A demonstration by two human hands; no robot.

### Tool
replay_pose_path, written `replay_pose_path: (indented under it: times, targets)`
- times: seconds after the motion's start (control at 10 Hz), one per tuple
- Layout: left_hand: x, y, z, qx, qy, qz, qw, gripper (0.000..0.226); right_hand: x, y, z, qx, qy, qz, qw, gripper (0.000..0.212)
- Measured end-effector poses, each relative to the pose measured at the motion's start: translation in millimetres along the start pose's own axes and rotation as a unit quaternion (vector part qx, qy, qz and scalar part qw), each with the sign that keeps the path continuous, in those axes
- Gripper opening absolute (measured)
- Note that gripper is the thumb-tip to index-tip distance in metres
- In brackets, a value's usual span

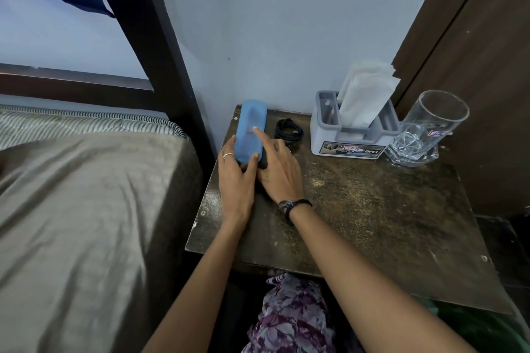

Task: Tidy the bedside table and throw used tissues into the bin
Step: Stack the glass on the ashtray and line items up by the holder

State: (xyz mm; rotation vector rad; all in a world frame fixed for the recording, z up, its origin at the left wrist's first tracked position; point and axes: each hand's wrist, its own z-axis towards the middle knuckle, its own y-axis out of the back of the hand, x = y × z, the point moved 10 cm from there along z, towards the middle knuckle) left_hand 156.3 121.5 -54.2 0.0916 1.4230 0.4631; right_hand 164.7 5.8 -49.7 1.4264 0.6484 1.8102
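A long blue case [250, 126] lies at the back left corner of the dark wooden bedside table [372, 209], against the wall. My left hand [236, 180] grips its near end, thumb and fingers around the sides. My right hand [279, 172] rests beside it with the forefinger pressing on the case's top. A grey tissue holder [350, 135] with clean white tissues [364, 94] stands at the back. No used tissue or bin is in view.
A coiled black cable [288, 129] lies between the case and the holder. A clear glass mug [424, 129] stands at the back right. The bed [86, 195] with a dark post [172, 66] is on the left; a brown door [473, 66] is on the right.
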Motion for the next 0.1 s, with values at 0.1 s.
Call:
replay_pose_path:
  times: [0.1]
  targets:
    - [-0.2,10.4,-4.5,-0.011,0.017,-0.029,0.999,0.059,-4.1,-1.3,-9.9,0.023,-0.043,0.098,0.994,0.076]
